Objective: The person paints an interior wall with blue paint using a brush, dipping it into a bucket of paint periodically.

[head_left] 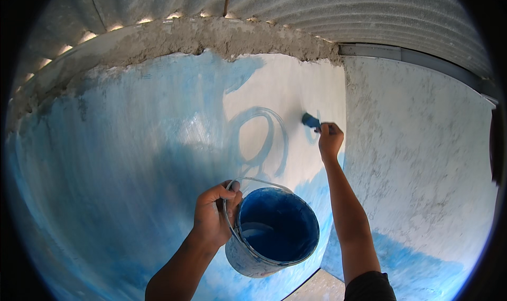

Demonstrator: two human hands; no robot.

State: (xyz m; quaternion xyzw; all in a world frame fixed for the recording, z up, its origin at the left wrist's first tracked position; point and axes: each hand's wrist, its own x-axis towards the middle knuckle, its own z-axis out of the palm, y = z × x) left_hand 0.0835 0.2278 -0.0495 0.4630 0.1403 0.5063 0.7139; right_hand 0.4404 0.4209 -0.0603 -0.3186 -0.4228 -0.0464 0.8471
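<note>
My left hand [215, 211] is closed round the wire handle and rim side of a paint bucket [252, 264]. The bucket tilts toward me, its inside coated in deep blue, with some paint at the bottom. My right hand [330, 138] grips a paintbrush [310, 121] with blue-stained bristles. The brush is raised toward the pale part of the wall [311, 84]; whether the bristles touch it I cannot tell. Beside the brush runs a faint blue curved stroke. To its left, a looped blue stroke [233, 137] marks the wall, and blue paint covers the wall's left side.
Rough bare cement [211, 34] edges the top of the wall under a corrugated roof [380, 10]. At the right, a second wall [417, 153] meets the first in a corner, greyish white with blue low down. A metal beam [412, 58] runs along its top.
</note>
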